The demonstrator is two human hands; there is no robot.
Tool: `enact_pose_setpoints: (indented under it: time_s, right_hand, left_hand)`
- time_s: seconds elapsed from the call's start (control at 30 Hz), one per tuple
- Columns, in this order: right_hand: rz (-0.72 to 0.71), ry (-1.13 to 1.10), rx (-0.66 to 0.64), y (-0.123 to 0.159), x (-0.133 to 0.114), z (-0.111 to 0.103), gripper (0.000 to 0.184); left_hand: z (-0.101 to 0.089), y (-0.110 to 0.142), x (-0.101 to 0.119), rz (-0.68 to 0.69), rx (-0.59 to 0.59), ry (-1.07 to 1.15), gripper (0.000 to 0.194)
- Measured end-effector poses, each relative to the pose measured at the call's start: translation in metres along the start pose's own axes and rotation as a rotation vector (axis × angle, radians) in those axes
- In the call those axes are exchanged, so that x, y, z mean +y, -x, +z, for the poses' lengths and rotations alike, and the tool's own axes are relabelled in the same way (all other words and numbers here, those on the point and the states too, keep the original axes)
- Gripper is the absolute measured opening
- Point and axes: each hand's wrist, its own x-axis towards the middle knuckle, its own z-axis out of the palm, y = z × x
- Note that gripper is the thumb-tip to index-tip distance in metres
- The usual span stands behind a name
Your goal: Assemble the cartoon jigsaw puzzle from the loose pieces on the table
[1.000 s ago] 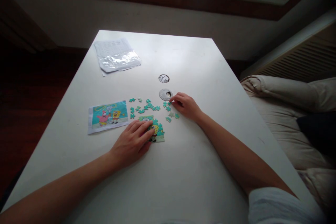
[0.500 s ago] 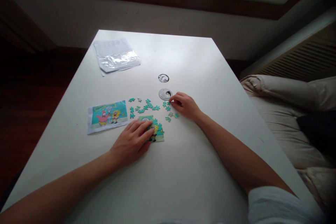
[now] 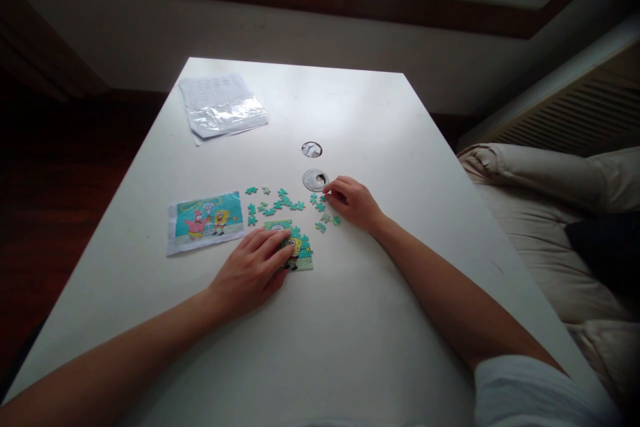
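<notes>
Flat over the left part of a partly joined jigsaw puzzle (image 3: 303, 255) lies my left hand (image 3: 257, 259), its fingers stretched out and touching it. The joined part shows a yellow cartoon figure on green; my fingers hide some of it. Bent fingers of my right hand (image 3: 350, 200) come together beside a small teal puzzle piece (image 3: 321, 206), at the right of the loose pieces. Whatever is between those fingertips is hidden. More loose teal puzzle pieces (image 3: 284, 199) lie scattered beyond the joined part. Left of them is a picture sheet (image 3: 206, 221) with cartoon figures.
Papers in a clear plastic sleeve (image 3: 225, 107) lie at the far left of the white table (image 3: 350, 333). Two round fittings are set in the tabletop: a hole (image 3: 312, 149) and a grey cover (image 3: 313, 180). A beige sofa (image 3: 525, 213) stands along the right side.
</notes>
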Motion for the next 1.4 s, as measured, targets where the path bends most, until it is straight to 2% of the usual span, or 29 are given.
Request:
enact_pose_setpoints:
  time_s: [0.27,0.5,0.93,1.4]
  right_hand:
    - [-0.069,0.051,0.009,0.0016,-0.0003,0.0062,0.022]
    - [-0.131,0.097,-0.09,-0.002,-0.0018,0.0053,0.032]
    - [-0.066,0.042,-0.079,-0.0034,-0.0056,0.0054,0.01]
    - [-0.024,0.013,-0.052,-0.0022,-0.0091,0.0049,0.016]
  left_hand:
    - [-0.0001,0.0009,0.0,0.002,-0.003,0.002,0.037]
    - [0.0007,0.0003,0.0001,0.005,0.009,0.008,0.038]
    - [-0.0008,-0.0005,0.0008,0.009,0.006,-0.009,0.037]
    - [0.0006,0.0006,0.0,-0.003,-0.002,0.007,0.038]
